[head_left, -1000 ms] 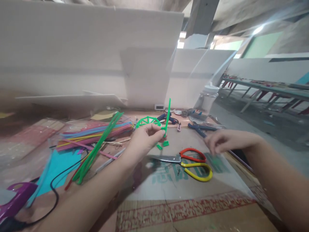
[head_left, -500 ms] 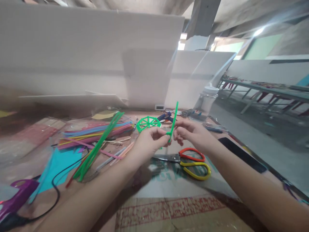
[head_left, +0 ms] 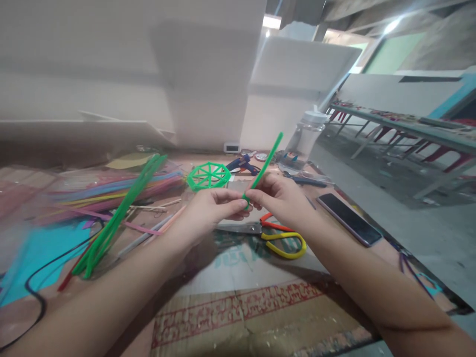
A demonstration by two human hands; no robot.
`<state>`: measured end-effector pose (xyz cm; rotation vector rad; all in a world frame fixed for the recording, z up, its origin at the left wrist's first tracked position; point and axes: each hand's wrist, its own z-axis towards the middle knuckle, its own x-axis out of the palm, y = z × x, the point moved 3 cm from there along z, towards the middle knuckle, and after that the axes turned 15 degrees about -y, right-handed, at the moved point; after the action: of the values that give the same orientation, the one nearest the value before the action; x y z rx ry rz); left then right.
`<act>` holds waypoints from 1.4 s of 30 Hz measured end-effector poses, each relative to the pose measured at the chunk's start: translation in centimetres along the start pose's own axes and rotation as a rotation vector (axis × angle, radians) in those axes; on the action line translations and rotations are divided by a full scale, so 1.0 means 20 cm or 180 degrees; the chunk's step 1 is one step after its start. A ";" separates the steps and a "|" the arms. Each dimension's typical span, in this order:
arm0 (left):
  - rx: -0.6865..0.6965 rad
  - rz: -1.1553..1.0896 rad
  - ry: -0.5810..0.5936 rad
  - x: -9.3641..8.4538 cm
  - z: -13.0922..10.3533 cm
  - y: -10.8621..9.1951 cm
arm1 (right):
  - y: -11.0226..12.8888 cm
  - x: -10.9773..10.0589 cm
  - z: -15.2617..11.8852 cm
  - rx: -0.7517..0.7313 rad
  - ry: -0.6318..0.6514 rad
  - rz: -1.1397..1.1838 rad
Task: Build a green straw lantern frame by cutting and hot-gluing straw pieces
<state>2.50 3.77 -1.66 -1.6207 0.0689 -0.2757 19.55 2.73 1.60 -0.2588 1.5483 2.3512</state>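
Observation:
A green pipe cleaner is pinched at its lower end between both hands, its free length slanting up to the right. My left hand grips the bent end with thumb and fingertips. Close against it, my right hand pinches the same stem just above. Under the hands lie scissors with one red and one yellow handle, partly covered by my right hand. Behind my left hand rests a green octagonal frame with spokes.
To the left are a bundle of green pipe cleaners, coloured ones and a blue sheet. A blue glue gun, a clear bottle and a small white display stand behind. A phone lies right.
My right hand has closed in from beside the pipe cleaner and now pinches it. The stem leans further right. The whole view has shifted, with the table things appearing further left and higher.

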 end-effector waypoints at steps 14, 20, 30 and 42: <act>0.0185 0.0412 -0.0180 0.00 -0.01 -0.02 | 0.03 0.00 0.00 -0.0141 0.0218 -0.0167; 0.0031 0.0249 -0.0120 0.00 -0.01 -0.03 | 0.04 0.00 -0.01 -0.0204 0.0110 -0.0352; 0.0080 0.0205 -0.0062 0.00 -0.01 -0.03 | 0.05 0.00 -0.02 -0.0204 0.0091 -0.0189; 0.0203 0.0176 -0.0005 -0.01 -0.01 -0.04 | 0.04 0.00 0.00 -0.0182 0.0208 0.0058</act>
<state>2.16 3.74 -0.86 -1.5533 0.1026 -0.2317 19.22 2.37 2.21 -0.3392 1.5204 2.4265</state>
